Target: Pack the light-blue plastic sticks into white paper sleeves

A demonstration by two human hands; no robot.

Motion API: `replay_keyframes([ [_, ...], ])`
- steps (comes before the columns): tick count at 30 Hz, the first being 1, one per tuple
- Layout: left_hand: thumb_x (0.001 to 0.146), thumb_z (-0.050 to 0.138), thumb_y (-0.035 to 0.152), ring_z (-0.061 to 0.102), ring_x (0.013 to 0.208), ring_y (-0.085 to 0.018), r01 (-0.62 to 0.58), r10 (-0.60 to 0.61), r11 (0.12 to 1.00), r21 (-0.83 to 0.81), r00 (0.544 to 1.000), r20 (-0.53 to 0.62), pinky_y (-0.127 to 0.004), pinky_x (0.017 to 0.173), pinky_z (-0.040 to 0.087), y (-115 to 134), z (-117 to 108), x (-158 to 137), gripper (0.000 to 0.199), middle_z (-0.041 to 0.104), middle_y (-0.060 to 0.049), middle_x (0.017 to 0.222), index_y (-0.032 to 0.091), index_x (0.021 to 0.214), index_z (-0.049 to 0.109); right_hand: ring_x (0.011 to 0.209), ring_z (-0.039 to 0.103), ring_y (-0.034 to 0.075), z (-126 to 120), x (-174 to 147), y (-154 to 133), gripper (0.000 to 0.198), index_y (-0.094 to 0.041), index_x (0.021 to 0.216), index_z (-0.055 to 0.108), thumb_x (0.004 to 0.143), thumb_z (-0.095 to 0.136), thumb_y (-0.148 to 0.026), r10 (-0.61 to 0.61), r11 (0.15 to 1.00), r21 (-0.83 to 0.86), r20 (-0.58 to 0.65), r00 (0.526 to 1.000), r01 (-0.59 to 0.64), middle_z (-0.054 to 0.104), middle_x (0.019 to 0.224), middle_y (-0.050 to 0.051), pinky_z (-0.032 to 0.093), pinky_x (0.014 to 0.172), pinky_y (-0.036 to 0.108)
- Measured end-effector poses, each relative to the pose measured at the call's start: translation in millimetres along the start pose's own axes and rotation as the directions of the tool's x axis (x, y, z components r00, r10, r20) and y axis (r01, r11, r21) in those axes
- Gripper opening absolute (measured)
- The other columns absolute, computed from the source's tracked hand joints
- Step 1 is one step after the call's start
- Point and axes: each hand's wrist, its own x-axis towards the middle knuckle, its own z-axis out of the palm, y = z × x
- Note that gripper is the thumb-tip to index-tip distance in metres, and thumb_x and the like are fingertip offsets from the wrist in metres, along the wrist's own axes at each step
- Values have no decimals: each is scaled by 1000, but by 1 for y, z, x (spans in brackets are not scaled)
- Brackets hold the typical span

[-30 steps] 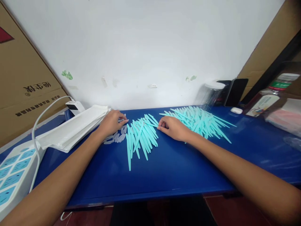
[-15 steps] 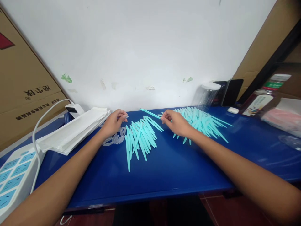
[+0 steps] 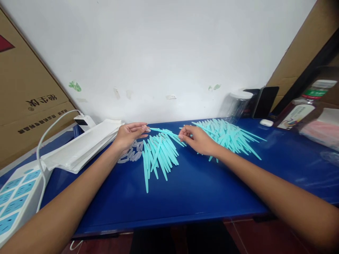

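Two bare hands work above a blue surface [image 3: 172, 201] set against a white wall [image 3: 169, 53]. The right hand [image 3: 194, 139], its grip closed between thumb and fingers, grasps one end of a single teal stick [image 3: 160, 130], which extends leftward above the far end of the left pile [image 3: 161, 153]. The left hand [image 3: 132, 133] pinches a small translucent piece [image 3: 148, 129] at the opposite end of this stick; whether the stick's tip lies inside the piece or merely against it cannot be told at this size. Below the left hand, loose translucent pieces [image 3: 135, 155] are scattered on the surface, just beside the left pile of similar teal sticks, most of which point toward the viewer. A right pile [image 3: 229, 139], broader and more tangled, lies beyond the right forearm and is partly covered by it. At left: a stack of white sleeves [image 3: 82, 150], a power strip [image 3: 18, 197] with blue socket faces, a white cable [image 3: 39, 148] and a cardboard box [image 3: 31, 81]. At right: a clear jar [image 3: 235, 107] with a white lid, a dark phone [image 3: 265, 102] standing upright, a small white case [image 3: 266, 122] and a labelled bottle [image 3: 299, 111].
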Motion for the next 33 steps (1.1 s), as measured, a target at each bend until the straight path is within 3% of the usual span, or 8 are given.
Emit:
replay_keyframes([
  [6, 68, 96, 54, 79, 98, -28, 5, -4, 1000, 28, 999, -33, -39, 88, 66, -1, 0, 1, 54, 83, -15, 99, 13, 99, 80, 79, 64, 20, -1, 0, -1, 13, -21, 92, 64, 99, 59, -31, -11, 1000, 1, -14, 1000, 11, 74, 88, 6, 50, 72, 34],
  [13, 70, 89, 67, 76, 75, -22, 3, 9, 993, 116, 994, -106, -35, 75, 63, -4, -2, 2, 56, 82, -13, 86, 14, 87, 79, 79, 66, 20, -3, 0, -1, 13, -21, 91, 65, 98, 61, -32, -27, 1000, -5, -56, 998, 27, 75, 87, 6, 50, 69, 33],
  [24, 71, 88, 68, 76, 76, -21, -27, 43, 987, 160, 994, -102, -29, 65, 59, -4, -2, 3, 55, 81, -12, 84, 15, 84, 80, 79, 67, 19, -4, 1, -3, 14, -19, 91, 66, 98, 62, -30, -17, 1000, 3, -63, 998, 18, 76, 86, 5, 50, 70, 31],
  [33, 67, 93, 62, 75, 76, -21, -40, 49, 994, 102, 995, -87, -28, 65, 58, 0, 1, 1, 53, 81, -12, 85, 15, 87, 82, 78, 67, 19, -4, 1, 0, 13, -19, 92, 66, 97, 62, -30, -9, 1000, 6, -54, 999, 9, 76, 86, 5, 49, 69, 31],
])
